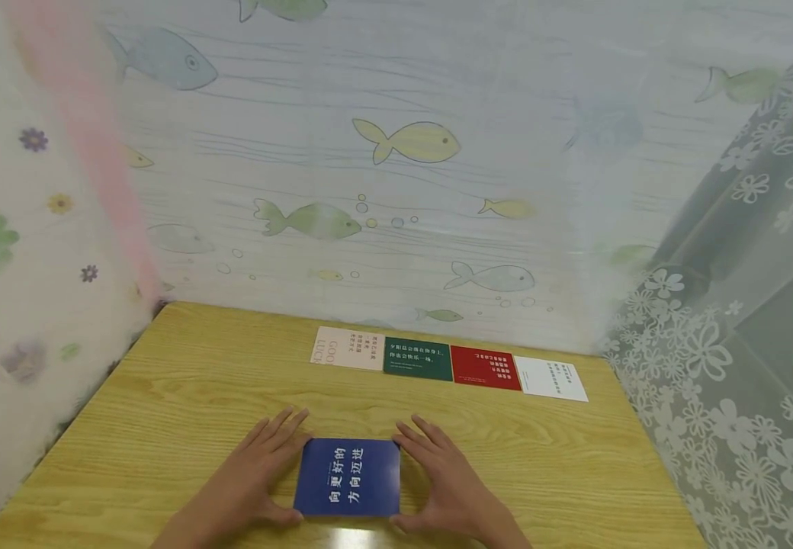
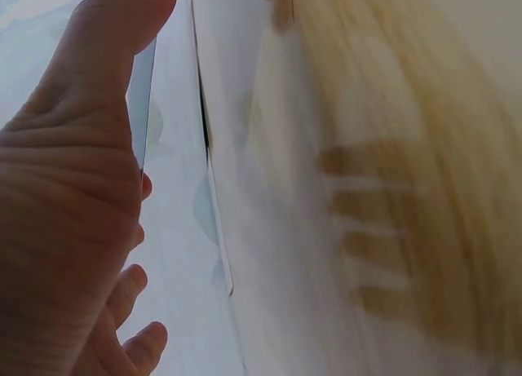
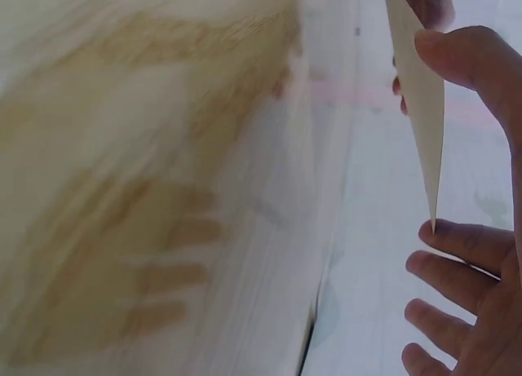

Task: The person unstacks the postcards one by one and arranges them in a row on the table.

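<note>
A blue card (image 1: pixel 348 477) with white Chinese characters is held sideways between both hands. My left hand (image 1: pixel 252 476) grips its left edge, thumb at the near corner and index finger at the far one. Along the opposite edge, my right hand (image 1: pixel 446 482) holds the corners the same way, its other fingers spread. In the right wrist view the card (image 3: pixel 422 107) shows its pale underside, raised off the tabletop. Only a thin sliver of the card (image 2: pixel 140 119) appears beside the thumb in the left wrist view.
A row of cards lies along the back of the wood-grain table (image 1: pixel 184 396): a pale pink card (image 1: pixel 345 349), a green card (image 1: pixel 417 360), a red card (image 1: pixel 484 367) and a white card (image 1: pixel 550 379). Fish-printed sheeting (image 1: pixel 396 191) stands behind; a lace curtain (image 1: pixel 733 396) borders the right.
</note>
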Demonstrator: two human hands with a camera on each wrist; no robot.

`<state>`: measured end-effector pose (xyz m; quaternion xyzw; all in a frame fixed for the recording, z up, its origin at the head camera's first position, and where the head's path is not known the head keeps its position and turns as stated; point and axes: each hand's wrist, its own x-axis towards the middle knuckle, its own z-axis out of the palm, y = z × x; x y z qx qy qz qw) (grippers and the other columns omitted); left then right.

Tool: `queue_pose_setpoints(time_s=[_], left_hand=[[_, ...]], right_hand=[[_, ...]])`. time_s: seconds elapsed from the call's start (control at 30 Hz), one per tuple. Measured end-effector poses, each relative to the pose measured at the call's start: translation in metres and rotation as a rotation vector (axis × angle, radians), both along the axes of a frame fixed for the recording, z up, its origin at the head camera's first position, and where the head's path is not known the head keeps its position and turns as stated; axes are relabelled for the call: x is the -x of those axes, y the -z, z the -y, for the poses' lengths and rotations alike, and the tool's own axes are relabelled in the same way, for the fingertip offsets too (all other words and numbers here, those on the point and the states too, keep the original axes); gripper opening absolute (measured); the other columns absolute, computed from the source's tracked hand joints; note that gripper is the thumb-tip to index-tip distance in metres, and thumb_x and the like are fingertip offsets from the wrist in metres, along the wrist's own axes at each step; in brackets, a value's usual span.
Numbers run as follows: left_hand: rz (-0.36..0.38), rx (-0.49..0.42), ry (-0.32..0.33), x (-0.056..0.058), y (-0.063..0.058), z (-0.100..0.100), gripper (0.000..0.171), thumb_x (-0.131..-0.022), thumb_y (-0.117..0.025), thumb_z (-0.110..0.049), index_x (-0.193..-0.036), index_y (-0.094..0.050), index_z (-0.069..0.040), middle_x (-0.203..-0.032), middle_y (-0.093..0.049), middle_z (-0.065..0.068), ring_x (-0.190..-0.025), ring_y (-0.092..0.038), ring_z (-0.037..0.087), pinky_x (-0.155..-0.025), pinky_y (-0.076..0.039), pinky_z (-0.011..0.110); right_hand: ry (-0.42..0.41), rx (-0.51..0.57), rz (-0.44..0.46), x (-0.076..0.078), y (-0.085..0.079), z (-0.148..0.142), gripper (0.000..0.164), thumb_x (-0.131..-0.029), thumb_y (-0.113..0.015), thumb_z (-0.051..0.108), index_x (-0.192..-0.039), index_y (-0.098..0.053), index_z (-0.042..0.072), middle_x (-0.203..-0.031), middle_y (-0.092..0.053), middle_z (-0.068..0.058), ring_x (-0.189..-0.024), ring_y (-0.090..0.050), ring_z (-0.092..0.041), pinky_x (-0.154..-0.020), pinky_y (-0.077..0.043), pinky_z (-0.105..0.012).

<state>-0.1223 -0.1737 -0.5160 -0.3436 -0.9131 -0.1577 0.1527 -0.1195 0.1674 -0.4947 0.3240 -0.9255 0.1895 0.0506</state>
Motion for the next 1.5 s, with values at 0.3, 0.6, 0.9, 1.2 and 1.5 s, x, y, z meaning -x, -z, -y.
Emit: queue_pose_setpoints(time_s=[0.3, 0.6, 0.9, 1.2, 1.5], left_hand=[[-0.033, 0.022, 0.011, 0.009, 0.000, 0.015, 0.109, -0.053, -0.088, -0.064, -0.139, -0.060, -0.005, -0.154, -0.048, 0.017, -0.145, -0.039, 0.034, -0.124, 0.011, 0.019], [0.025, 0.002, -0.026, 0.011, -0.003, 0.030, 0.109, -0.057, -0.088, -0.061, -0.145, -0.055, -0.005, -0.158, -0.044, 0.015, -0.148, -0.036, 0.033, -0.124, 0.009, 0.018], [0.111, -0.023, -0.046, 0.013, -0.004, 0.043, 0.110, -0.061, -0.088, -0.060, -0.148, -0.051, -0.004, -0.160, -0.041, 0.015, -0.147, -0.036, 0.037, -0.121, 0.011, 0.013], [0.106, -0.067, -0.005, 0.024, -0.001, 0.059, 0.112, -0.061, -0.081, -0.069, -0.148, -0.051, -0.005, -0.157, -0.043, 0.021, -0.157, -0.004, 0.009, -0.118, 0.012, 0.012], [0.294, -0.068, -0.071, 0.026, -0.010, 0.065, 0.108, -0.065, -0.089, -0.058, -0.152, -0.048, -0.010, -0.161, -0.038, 0.018, -0.148, -0.031, 0.045, -0.129, -0.011, 0.045]], right_hand=[[0.025, -0.028, -0.016, 0.004, -0.002, 0.017, 0.106, -0.064, -0.085, 0.065, -0.151, -0.050, 0.016, -0.159, -0.045, -0.001, -0.152, -0.031, -0.027, -0.117, -0.039, -0.053], [0.038, -0.014, 0.036, 0.017, -0.002, 0.034, 0.104, -0.064, -0.085, 0.065, -0.151, -0.051, 0.017, -0.160, -0.043, -0.001, -0.153, -0.029, -0.027, -0.119, -0.036, -0.055], [0.011, -0.005, -0.009, 0.028, 0.002, 0.047, 0.102, -0.065, -0.084, 0.066, -0.148, -0.053, 0.017, -0.159, -0.046, -0.003, -0.151, -0.032, -0.030, -0.117, -0.038, -0.055], [0.011, -0.019, 0.024, 0.035, 0.000, 0.058, 0.100, -0.066, -0.086, 0.062, -0.148, -0.053, 0.016, -0.159, -0.045, -0.005, -0.152, -0.031, -0.030, -0.119, -0.036, -0.054], [0.021, -0.069, 0.055, 0.042, 0.002, 0.071, 0.100, -0.068, -0.084, 0.063, -0.150, -0.051, 0.016, -0.160, -0.043, -0.004, -0.153, -0.029, -0.029, -0.121, -0.034, -0.053]])
